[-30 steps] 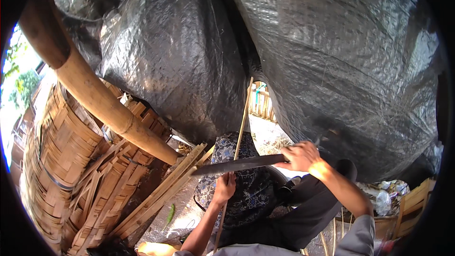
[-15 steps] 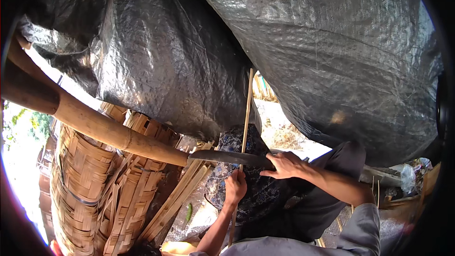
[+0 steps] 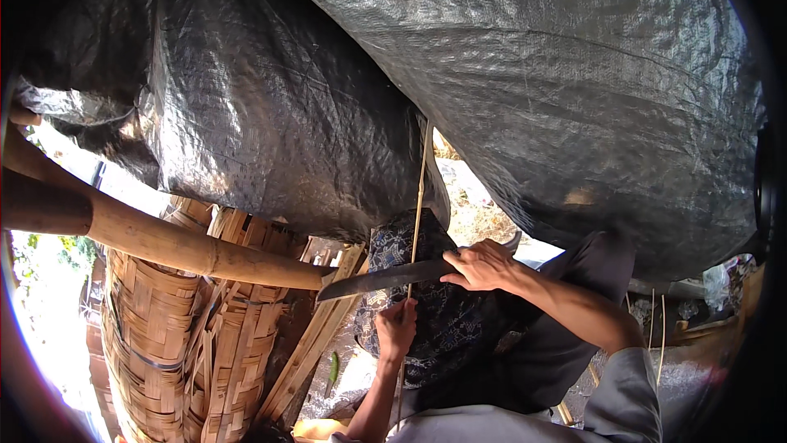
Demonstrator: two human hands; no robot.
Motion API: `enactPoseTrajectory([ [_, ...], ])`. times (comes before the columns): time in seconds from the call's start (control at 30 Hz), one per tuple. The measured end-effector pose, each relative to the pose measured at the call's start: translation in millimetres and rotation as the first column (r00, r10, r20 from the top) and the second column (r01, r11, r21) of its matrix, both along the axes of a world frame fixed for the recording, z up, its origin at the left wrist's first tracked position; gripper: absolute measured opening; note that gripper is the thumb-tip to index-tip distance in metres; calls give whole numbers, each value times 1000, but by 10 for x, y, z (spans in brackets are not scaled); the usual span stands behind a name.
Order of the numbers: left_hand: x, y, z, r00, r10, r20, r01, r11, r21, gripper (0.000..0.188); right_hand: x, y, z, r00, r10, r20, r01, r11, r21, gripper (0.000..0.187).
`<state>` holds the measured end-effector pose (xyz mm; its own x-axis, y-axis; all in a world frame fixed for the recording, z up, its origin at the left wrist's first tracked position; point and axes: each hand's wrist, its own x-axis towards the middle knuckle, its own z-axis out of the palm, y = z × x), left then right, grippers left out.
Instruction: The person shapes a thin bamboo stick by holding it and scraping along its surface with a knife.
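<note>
My right hand [image 3: 484, 266] is closed round the handle of a machete [image 3: 369, 282]. Its long dark blade stretches left across a thin bamboo strip [image 3: 420, 197], just above my left hand [image 3: 395, 330]. The fingers of that hand are wrapped round the strip, which stands lengthwise before me, its top reaching the tarp and its lower end running down past my wrist. Under both hands a dark patterned cloth [image 3: 434, 328] covers my lap. Whether the blade bites into the strip cannot be made out.
Black tarps [image 3: 557, 74] hang low ahead. A thick bamboo pole [image 3: 205, 254] crosses from the left, its end close to the blade tip. Rolled woven bamboo mats [image 3: 147, 320] stand at the left beside split bamboo slats [image 3: 307, 353]. Clutter and a clear plastic bag [image 3: 716, 286] lie at right.
The machete has tilted, its tip now lower and its handle end higher. My right hand has risen slightly. The left hand still grips the strip, a little further left.
</note>
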<state>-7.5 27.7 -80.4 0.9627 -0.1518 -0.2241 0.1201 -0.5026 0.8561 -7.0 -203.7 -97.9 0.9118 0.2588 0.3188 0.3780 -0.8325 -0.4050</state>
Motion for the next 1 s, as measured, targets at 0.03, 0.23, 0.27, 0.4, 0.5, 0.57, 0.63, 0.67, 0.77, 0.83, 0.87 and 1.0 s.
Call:
enactPoseTrajectory([
  [0.03,-7,31,-35,1000,4,-1,-4,1000,5,23,-4,22,38,993,9,-118,-7,1000,13,45],
  [0.23,-51,-40,-72,973,-73,220,50,993,106,23,18,23,-188,999,10,-40,-6,996,88,55],
  [0.27,-25,-45,-67,978,-72,193,43,987,152,24,54,3,-186,998,-66,20,65,995,72,55],
  [0.4,-19,-46,-38,999,17,41,-16,1000,-14,21,216,-153,-145,943,-271,-192,294,950,102,60],
  [0.5,5,-47,-32,996,68,-65,-74,992,-106,20,159,-103,-8,931,-149,-333,213,963,163,64],
  [0.57,-16,19,-117,1000,22,7,-22,998,-52,20,45,38,-20,959,-14,-282,11,1000,-11,56],
  [0.63,-3,39,-172,997,-33,74,33,999,3,20,61,8,-213,994,5,-107,-9,999,-42,57],
  [0.67,4,47,-152,998,-20,57,21,1000,-19,20,88,-17,-202,986,-86,-141,86,996,-6,60],
  [0.77,-5,-3,-109,999,-3,53,6,998,-64,21,216,-153,-147,948,-254,-191,269,961,61,60],
  [0.83,18,-21,-118,999,-5,46,7,999,-48,20,193,-139,-108,954,-242,-177,251,967,34,62],
  [0.87,25,-14,-108,998,-12,54,15,998,-55,20,190,-94,-57,927,-235,-291,260,964,49,63],
  [1.0,20,76,-195,999,35,37,-31,993,-113,18,47,142,95,948,3,-317,-11,1000,-25,61],
])
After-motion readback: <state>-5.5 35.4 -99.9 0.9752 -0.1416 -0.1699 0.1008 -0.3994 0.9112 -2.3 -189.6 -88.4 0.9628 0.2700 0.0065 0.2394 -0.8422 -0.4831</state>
